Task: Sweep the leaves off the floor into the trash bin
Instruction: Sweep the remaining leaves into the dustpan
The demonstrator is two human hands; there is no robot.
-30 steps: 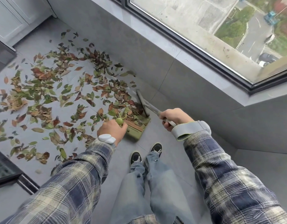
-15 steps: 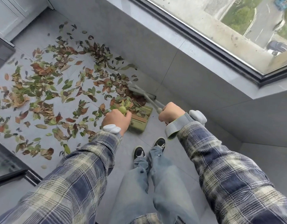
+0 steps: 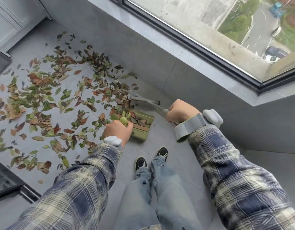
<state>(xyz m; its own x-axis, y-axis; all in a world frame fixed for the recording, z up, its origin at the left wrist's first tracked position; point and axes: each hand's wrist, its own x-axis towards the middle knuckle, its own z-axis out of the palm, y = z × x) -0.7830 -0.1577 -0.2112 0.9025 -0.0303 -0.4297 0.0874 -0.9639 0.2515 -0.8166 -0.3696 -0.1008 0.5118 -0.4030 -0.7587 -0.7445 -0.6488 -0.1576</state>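
- Fingers of the left hand (image 3: 117,130) wrap the dustpan (image 3: 143,131) handle; those of the right hand (image 3: 180,112) wrap the broom (image 3: 143,100) handle.
- Leaves (image 3: 43,97) lie mostly left of the fingers, a few in the dustpan.
- Sweeping-in step; next, draw the broom toward the dustpan.

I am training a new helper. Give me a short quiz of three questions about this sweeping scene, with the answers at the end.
1. Choose one: the left hand holds A) a rag, B) the dustpan by its handle, C) a bucket.
2. True or false: no leaves lie in the dustpan.
3. Fill the gap: the right hand grips the handle of the ___.

Key: 1 B. 2 False: some leaves lie in it, and many more are on the floor. 3 broom.
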